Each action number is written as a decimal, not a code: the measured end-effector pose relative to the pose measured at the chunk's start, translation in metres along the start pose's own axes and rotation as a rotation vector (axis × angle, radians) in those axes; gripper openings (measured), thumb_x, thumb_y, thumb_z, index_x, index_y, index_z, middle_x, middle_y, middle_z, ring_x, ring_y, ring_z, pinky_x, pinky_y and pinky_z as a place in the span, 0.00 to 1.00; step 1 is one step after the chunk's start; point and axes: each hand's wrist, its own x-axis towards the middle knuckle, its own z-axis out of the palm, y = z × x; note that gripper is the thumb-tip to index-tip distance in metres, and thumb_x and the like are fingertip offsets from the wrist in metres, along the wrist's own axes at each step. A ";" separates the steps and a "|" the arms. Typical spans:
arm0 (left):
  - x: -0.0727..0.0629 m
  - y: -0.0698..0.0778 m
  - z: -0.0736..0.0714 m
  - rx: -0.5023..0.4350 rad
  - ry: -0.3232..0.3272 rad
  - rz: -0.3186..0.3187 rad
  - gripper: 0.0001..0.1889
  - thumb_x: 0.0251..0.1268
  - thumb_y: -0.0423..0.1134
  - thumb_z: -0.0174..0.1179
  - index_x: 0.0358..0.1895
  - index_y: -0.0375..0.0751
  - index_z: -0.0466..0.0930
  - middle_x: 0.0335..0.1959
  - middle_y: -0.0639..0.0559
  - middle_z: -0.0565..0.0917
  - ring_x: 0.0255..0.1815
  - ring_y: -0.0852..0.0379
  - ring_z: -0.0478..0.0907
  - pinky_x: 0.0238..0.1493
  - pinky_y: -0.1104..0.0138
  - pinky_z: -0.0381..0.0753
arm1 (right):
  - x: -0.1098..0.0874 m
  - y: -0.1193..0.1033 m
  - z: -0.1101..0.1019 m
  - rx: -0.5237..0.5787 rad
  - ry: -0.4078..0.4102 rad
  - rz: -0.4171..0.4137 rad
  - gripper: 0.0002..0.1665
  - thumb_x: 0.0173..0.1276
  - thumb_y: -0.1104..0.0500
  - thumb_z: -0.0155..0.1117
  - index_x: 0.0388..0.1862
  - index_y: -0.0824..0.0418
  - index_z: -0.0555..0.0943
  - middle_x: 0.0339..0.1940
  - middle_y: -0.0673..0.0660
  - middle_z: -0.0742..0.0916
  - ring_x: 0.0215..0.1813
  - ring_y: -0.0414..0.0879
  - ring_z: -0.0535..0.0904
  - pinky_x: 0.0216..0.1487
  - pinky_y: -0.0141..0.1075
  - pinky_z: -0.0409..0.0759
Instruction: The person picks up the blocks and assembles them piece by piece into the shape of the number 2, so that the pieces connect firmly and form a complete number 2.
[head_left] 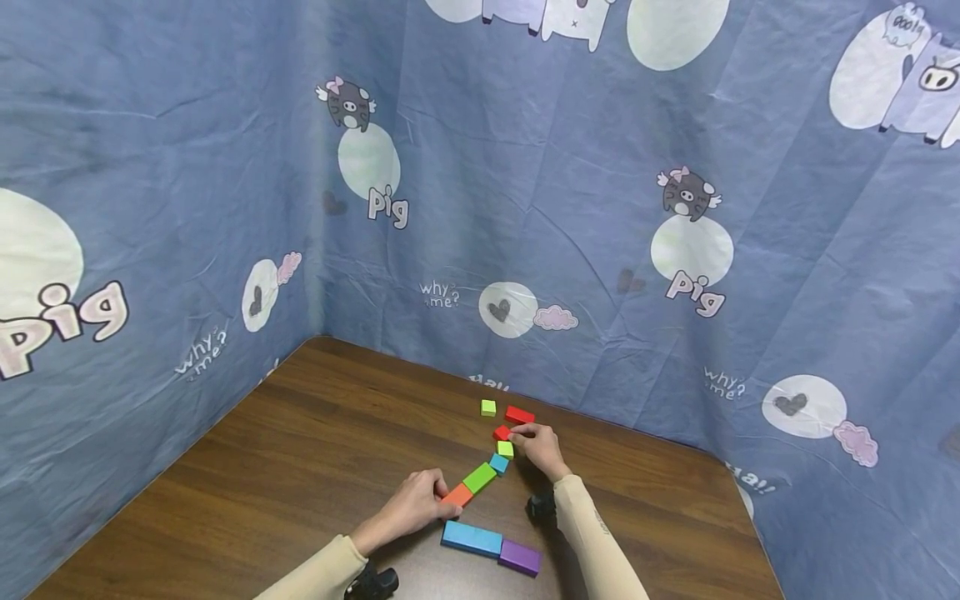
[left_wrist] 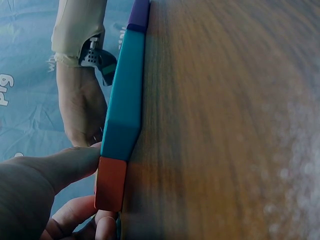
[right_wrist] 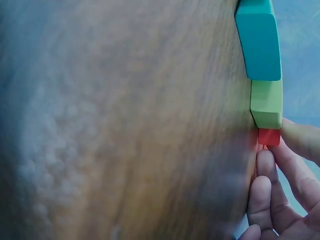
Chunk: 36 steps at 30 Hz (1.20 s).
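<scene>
A row of coloured blocks lies on the wooden table. My left hand grips the orange block at the row's near end, thumb on one side and fingers on the other; this orange block shows again in the left wrist view. Touching its far end is a green block, followed by a small blue block and a yellow-green cube. Beyond that cube, my right hand pinches a small red block. In the right wrist view the yellow-green cube partly hides the red block.
Nearer the body, a long blue block and a purple block lie end to end. Behind the right hand are a longer red block and another yellow-green cube. A blue patterned cloth hangs around the table.
</scene>
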 end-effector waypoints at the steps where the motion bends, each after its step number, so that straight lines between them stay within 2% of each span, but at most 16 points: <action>1: 0.000 0.000 0.000 0.002 0.002 0.000 0.17 0.46 0.45 0.74 0.28 0.41 0.75 0.24 0.55 0.77 0.25 0.61 0.68 0.24 0.71 0.65 | 0.000 0.000 0.000 0.001 0.000 -0.001 0.08 0.63 0.58 0.67 0.37 0.61 0.87 0.36 0.56 0.88 0.31 0.43 0.72 0.32 0.34 0.70; 16: 0.000 0.000 0.001 0.015 0.004 0.000 0.17 0.46 0.46 0.74 0.27 0.42 0.75 0.24 0.56 0.76 0.24 0.61 0.68 0.24 0.70 0.65 | -0.002 0.001 -0.001 0.000 0.015 -0.008 0.07 0.62 0.58 0.68 0.35 0.60 0.87 0.33 0.54 0.88 0.30 0.41 0.72 0.31 0.32 0.69; 22: 0.000 0.000 0.000 0.027 0.019 0.014 0.17 0.46 0.47 0.75 0.27 0.42 0.75 0.24 0.56 0.76 0.24 0.61 0.67 0.24 0.70 0.65 | -0.003 0.001 -0.003 0.005 0.021 -0.029 0.09 0.64 0.55 0.66 0.37 0.60 0.87 0.35 0.54 0.88 0.35 0.42 0.74 0.35 0.34 0.71; 27: 0.000 0.000 0.000 0.034 0.014 0.015 0.18 0.46 0.47 0.74 0.27 0.42 0.75 0.24 0.56 0.76 0.25 0.61 0.67 0.25 0.71 0.65 | -0.005 0.002 -0.004 0.023 0.041 -0.011 0.13 0.66 0.52 0.65 0.41 0.60 0.85 0.39 0.56 0.87 0.39 0.45 0.76 0.40 0.37 0.73; 30: 0.000 0.000 0.001 0.024 0.005 0.014 0.18 0.46 0.47 0.74 0.28 0.41 0.75 0.24 0.55 0.76 0.25 0.61 0.67 0.25 0.71 0.65 | -0.007 0.004 -0.005 0.083 0.024 0.036 0.16 0.66 0.50 0.65 0.45 0.59 0.84 0.43 0.55 0.86 0.42 0.45 0.77 0.43 0.38 0.74; 33: 0.000 0.000 0.001 0.014 0.001 0.013 0.18 0.47 0.47 0.74 0.28 0.41 0.75 0.24 0.55 0.76 0.25 0.61 0.67 0.24 0.71 0.65 | -0.011 0.005 -0.007 0.188 -0.021 0.078 0.18 0.66 0.50 0.65 0.50 0.59 0.82 0.47 0.56 0.85 0.46 0.43 0.78 0.48 0.39 0.75; 36: 0.000 -0.001 0.000 0.014 0.003 0.016 0.17 0.47 0.46 0.74 0.28 0.41 0.75 0.24 0.55 0.76 0.25 0.61 0.67 0.24 0.71 0.64 | -0.013 0.007 -0.010 0.302 -0.088 0.078 0.21 0.65 0.54 0.65 0.54 0.62 0.79 0.52 0.60 0.84 0.51 0.45 0.78 0.53 0.39 0.74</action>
